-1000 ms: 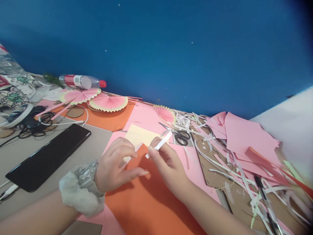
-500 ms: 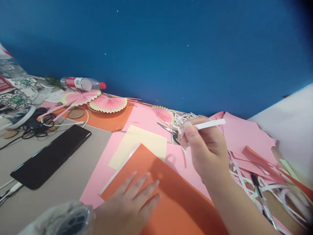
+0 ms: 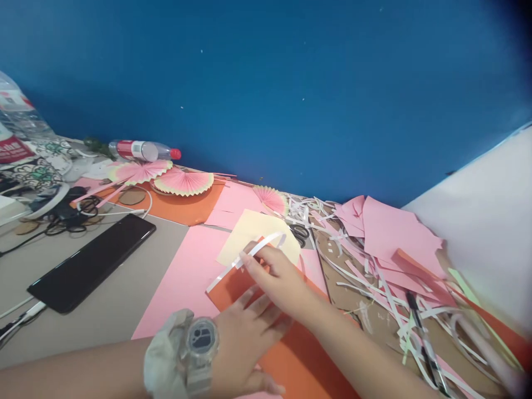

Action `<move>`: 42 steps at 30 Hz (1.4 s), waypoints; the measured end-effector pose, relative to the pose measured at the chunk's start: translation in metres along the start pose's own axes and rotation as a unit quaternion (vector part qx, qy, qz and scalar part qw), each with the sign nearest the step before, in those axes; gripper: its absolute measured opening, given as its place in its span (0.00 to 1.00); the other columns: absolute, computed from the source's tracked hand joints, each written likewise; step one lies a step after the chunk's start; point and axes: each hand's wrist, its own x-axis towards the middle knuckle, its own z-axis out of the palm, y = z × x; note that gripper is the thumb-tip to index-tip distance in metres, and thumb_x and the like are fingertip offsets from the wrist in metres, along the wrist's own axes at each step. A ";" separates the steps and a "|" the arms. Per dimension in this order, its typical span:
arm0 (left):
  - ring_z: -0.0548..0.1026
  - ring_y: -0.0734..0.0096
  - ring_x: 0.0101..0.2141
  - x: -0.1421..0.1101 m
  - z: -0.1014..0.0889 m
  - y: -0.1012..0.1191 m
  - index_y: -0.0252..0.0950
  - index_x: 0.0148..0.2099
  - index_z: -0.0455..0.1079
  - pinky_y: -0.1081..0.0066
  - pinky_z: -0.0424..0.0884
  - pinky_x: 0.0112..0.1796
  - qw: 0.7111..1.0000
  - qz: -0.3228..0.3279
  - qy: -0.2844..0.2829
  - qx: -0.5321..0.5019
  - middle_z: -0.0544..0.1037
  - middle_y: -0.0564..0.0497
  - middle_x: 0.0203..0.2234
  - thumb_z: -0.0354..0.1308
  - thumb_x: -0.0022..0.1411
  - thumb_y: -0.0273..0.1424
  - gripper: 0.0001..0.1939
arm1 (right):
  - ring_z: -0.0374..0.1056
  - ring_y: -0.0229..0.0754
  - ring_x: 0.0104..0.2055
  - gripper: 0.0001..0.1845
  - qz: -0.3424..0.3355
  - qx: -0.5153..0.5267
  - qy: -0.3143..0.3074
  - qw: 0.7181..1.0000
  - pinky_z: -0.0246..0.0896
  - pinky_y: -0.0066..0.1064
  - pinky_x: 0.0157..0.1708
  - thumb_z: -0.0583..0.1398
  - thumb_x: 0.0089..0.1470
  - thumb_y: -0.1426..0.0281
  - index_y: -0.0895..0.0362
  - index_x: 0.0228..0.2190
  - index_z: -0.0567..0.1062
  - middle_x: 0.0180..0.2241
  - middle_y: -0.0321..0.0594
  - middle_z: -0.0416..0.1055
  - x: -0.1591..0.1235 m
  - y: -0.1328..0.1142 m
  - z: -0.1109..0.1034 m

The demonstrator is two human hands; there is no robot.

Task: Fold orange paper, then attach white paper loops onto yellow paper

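Across the orange paper sheet (image 3: 305, 354), the left hand (image 3: 251, 343) lies spread, partly hidden behind the right hand (image 3: 276, 271), which pinches a narrow white paper strip (image 3: 260, 244) near the sheet's far edge; black-handled scissors (image 3: 300, 231) are partly obscured.

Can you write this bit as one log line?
left hand: spread on orange paper | right hand: pinching white strip | black phone: off left

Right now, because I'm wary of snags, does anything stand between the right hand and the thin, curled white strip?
Nothing visible does: the right hand pinches the thin, curled white strip between thumb and fingers, by the edge of the orange paper sheet. The left hand lies spread on that sheet, away from the strip.
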 end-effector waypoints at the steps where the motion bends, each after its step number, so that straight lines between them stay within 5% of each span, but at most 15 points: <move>1: 0.57 0.56 0.59 -0.005 0.000 0.000 0.35 0.65 0.49 0.56 0.50 0.58 1.000 0.021 -0.006 0.012 0.59 0.46 0.61 0.43 0.60 0.54 0.39 | 0.56 0.33 0.27 0.15 0.014 0.000 -0.015 1.000 0.52 0.26 0.27 0.48 0.61 0.65 0.56 0.25 0.63 0.24 0.32 0.60 -0.001 0.005 0.004; 5: 0.56 0.60 0.59 -0.045 0.008 -0.010 0.37 0.66 0.47 0.61 0.50 0.56 0.995 0.038 0.010 0.093 0.54 0.50 0.63 0.45 0.65 0.38 0.29 | 0.59 0.34 0.28 0.14 0.019 0.006 -0.054 0.998 0.54 0.27 0.29 0.47 0.61 0.66 0.56 0.25 0.64 0.26 0.34 0.64 -0.003 0.021 0.016; 9: 0.47 0.55 0.62 -0.085 0.013 -0.025 0.34 0.65 0.49 0.56 0.36 0.59 0.990 -0.047 0.031 0.129 0.53 0.46 0.64 0.48 0.59 0.49 0.37 | 0.62 0.36 0.30 0.13 0.018 0.019 -0.085 0.996 0.56 0.27 0.29 0.48 0.61 0.67 0.57 0.29 0.67 0.29 0.37 0.67 -0.002 0.031 0.023; 12: 0.50 0.57 0.61 -0.095 0.004 -0.028 0.35 0.63 0.54 0.54 0.34 0.59 0.988 -0.102 0.060 0.101 0.58 0.46 0.61 0.48 0.62 0.45 0.31 | 0.62 0.35 0.29 0.11 0.016 0.030 -0.100 0.994 0.57 0.27 0.29 0.49 0.60 0.68 0.57 0.31 0.68 0.30 0.38 0.67 -0.002 0.036 0.024; 15: 0.61 0.62 0.54 -0.087 -0.016 -0.029 0.39 0.55 0.63 0.60 0.51 0.56 0.981 -0.169 0.095 0.001 0.69 0.49 0.53 0.45 0.64 0.31 0.17 | 0.62 0.36 0.31 0.10 0.002 0.046 -0.117 0.992 0.58 0.27 0.31 0.49 0.60 0.69 0.57 0.31 0.68 0.30 0.37 0.66 -0.003 0.037 0.022; 17: 0.67 0.64 0.45 -0.075 -0.031 -0.032 0.39 0.47 0.66 0.64 0.62 0.47 0.963 -0.231 0.088 -0.106 0.72 0.48 0.44 0.43 0.65 0.31 0.12 | 0.63 0.36 0.34 0.10 -0.024 0.073 -0.125 0.989 0.59 0.28 0.35 0.48 0.60 0.70 0.57 0.33 0.68 0.32 0.38 0.66 -0.004 0.036 0.020; 24: 0.67 0.71 0.31 -0.036 -0.052 -0.040 0.38 0.32 0.62 0.71 0.65 0.36 0.855 -0.295 0.095 -0.416 0.68 0.54 0.27 0.41 0.67 0.38 0.15 | 0.63 0.37 0.36 0.08 -0.135 0.118 -0.130 0.975 0.59 0.31 0.38 0.48 0.60 0.72 0.57 0.36 0.65 0.34 0.40 0.66 -0.009 0.039 0.018; 32: 0.64 0.74 0.29 -0.032 -0.036 -0.039 0.38 0.30 0.58 0.73 0.62 0.33 0.840 -0.292 0.113 -0.442 0.64 0.56 0.25 0.40 0.68 0.39 0.16 | 0.61 0.38 0.32 0.11 -0.148 -0.099 -0.031 0.984 0.49 0.34 0.35 0.49 0.59 0.68 0.56 0.27 0.66 0.28 0.36 0.68 -0.008 0.036 0.021; 38: 0.65 0.73 0.29 -0.033 -0.034 -0.041 0.38 0.29 0.59 0.72 0.62 0.33 0.839 -0.288 0.105 -0.450 0.65 0.55 0.25 0.40 0.68 0.37 0.16 | 0.58 0.36 0.28 0.13 -0.096 -0.091 0.041 0.990 0.49 0.33 0.34 0.51 0.59 0.68 0.57 0.24 0.64 0.23 0.34 0.63 -0.006 0.040 0.021; 42: 0.66 0.73 0.29 -0.032 -0.037 -0.043 0.37 0.28 0.60 0.72 0.63 0.33 0.834 -0.293 0.103 -0.456 0.66 0.55 0.25 0.41 0.67 0.36 0.16 | 0.58 0.37 0.30 0.12 -0.138 -0.044 -0.006 0.989 0.53 0.32 0.34 0.47 0.60 0.72 0.56 0.25 0.63 0.25 0.36 0.63 -0.005 0.040 0.019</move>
